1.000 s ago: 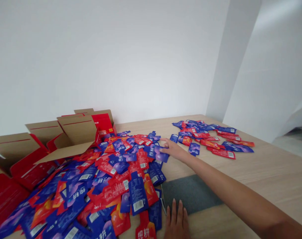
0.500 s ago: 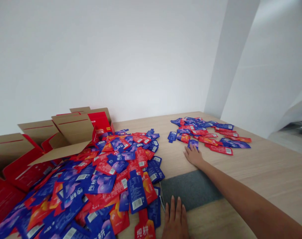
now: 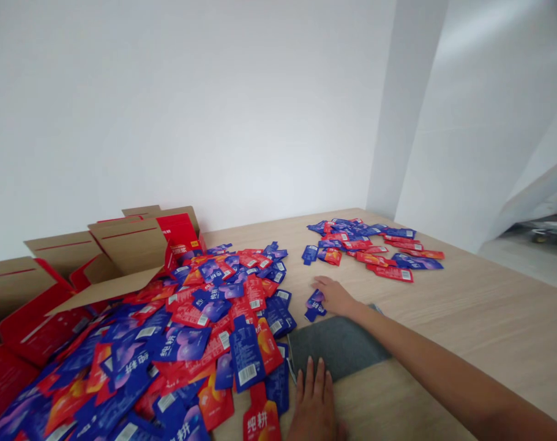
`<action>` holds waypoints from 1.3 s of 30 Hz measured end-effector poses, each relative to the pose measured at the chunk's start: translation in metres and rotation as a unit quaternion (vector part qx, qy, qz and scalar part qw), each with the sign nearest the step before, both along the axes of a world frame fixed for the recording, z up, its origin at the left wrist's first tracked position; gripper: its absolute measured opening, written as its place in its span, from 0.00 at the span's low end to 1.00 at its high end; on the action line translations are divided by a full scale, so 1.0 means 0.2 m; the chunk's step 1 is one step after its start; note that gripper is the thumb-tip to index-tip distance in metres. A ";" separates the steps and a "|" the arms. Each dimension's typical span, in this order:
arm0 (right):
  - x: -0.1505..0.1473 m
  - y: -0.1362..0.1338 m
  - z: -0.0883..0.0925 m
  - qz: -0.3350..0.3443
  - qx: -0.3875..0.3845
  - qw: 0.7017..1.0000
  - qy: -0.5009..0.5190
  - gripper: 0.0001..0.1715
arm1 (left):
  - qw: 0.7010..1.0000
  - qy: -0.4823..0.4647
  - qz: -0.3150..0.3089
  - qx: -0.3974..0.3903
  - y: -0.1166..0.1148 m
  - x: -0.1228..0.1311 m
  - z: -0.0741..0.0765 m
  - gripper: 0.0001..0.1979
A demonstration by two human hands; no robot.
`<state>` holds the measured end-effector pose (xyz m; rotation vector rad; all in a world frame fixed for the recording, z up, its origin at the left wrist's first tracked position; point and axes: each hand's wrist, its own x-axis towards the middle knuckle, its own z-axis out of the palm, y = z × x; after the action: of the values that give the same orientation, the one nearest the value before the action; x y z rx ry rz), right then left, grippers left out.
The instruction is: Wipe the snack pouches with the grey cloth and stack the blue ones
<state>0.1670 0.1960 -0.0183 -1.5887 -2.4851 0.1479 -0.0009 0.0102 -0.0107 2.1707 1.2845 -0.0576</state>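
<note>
My right hand [image 3: 337, 296] is closed on one end of a small blue sachet [image 3: 314, 306], just above the far left edge of a flat dark grey mat-like piece [image 3: 347, 346]. The sachet carries white characters and a purple print; my thumb is partly hidden. Resting flat, my left hand [image 3: 313, 398] has its fingers stretched out and their tips at the near left edge of the grey piece. It holds nothing. To its left spreads a large heap of red and blue sachets [image 3: 182, 343]. A smaller group of such sachets [image 3: 361, 239] lies farther back on the right.
Open red cardboard boxes [image 3: 122, 245] with brown flaps stand along the left, behind the heap. The wooden table [image 3: 471, 312] extends to the right. A white wall [image 3: 260, 122] rises behind it. Beyond the table's right edge, dark objects [image 3: 540, 233] are blurred.
My right hand has drawn back left and nearer from the far group, bringing a blue sachet with it. My left hand has stayed flat. The view has shifted slightly.
</note>
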 end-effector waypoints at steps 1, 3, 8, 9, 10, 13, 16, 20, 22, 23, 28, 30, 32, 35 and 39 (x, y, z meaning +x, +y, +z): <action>0.00 0.02 0.00 0.005 -0.010 1.000 -0.011 0.32 | 1.000 -0.004 -0.001 -0.001 0.00 0.00 0.00 0.36; -0.01 0.06 0.01 0.011 -0.026 0.999 -0.032 0.33 | 1.000 -0.008 -0.004 -0.005 0.00 -0.01 -0.01 0.36; -0.01 0.06 0.08 0.009 -0.017 0.998 -0.054 0.21 | 1.000 -0.009 -0.009 -0.010 0.00 -0.01 0.01 0.36; 0.00 0.05 0.10 0.008 -0.008 0.999 -0.048 0.17 | 1.000 -0.007 -0.007 -0.010 0.00 -0.01 0.01 0.36; 0.01 0.03 0.12 0.007 0.002 0.999 -0.039 0.15 | 1.000 -0.005 -0.007 -0.009 0.00 -0.01 0.02 0.36; 0.05 -0.04 0.15 -0.015 0.028 0.999 -0.001 0.10 | 1.000 0.007 -0.009 0.010 0.00 -0.01 0.01 0.35; 0.09 -0.14 0.11 -0.062 0.014 0.993 0.102 0.13 | 0.999 0.020 -0.011 0.044 0.00 0.00 -0.04 0.34; 0.11 -0.34 -0.02 -0.066 -0.111 0.940 0.317 0.13 | 0.995 0.034 -0.013 0.089 0.01 0.00 -0.13 0.33; 0.12 -0.44 -0.06 -0.047 -0.104 0.957 0.267 0.11 | 0.993 0.041 -0.017 0.107 0.02 0.00 -0.17 0.33; 0.12 -0.48 -0.07 -0.039 -0.074 0.971 0.225 0.11 | 0.992 0.041 -0.024 0.114 0.02 0.00 -0.18 0.33; 0.08 -0.54 -0.01 0.004 0.039 0.990 0.137 0.21 | 0.990 0.043 -0.037 0.127 0.03 -0.03 -0.22 0.33; 0.03 -0.52 -0.01 0.037 0.039 0.991 0.124 0.24 | 0.990 0.044 -0.038 0.127 0.03 -0.03 -0.24 0.33; -0.04 -0.50 -0.05 0.066 0.028 0.992 0.103 0.24 | 0.990 0.051 -0.038 0.124 0.04 -0.02 -0.25 0.33; -0.10 -0.50 -0.13 0.074 0.019 0.994 0.077 0.25 | 0.987 0.063 -0.040 0.141 0.04 -0.01 -0.28 0.33; -0.04 -0.48 -0.20 0.041 0.040 0.997 0.057 0.25 | 0.984 0.062 -0.040 0.164 0.04 -0.01 -0.31 0.33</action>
<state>0.1595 0.1000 -0.0582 -1.4086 -2.4371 0.1445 -0.0026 0.0185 -0.0734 2.5350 1.3523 -0.0143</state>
